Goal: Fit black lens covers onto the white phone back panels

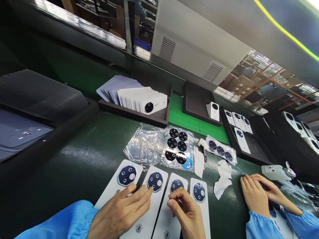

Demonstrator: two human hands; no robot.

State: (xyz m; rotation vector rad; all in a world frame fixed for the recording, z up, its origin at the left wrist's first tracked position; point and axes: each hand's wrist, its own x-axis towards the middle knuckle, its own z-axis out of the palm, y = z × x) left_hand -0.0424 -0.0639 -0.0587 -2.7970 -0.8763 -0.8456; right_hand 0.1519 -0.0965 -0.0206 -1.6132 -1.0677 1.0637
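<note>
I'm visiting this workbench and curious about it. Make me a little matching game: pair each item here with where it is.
Items:
1. Black discs
2. Stack of white cards
3. Crumpled wipe
4. Left hand

Places:
A. Touching a white card
B. In a dark tray
C. On a clear plastic sheet
D. On the green bench

Pairs: 1C, 2B, 3D, 4A
</note>
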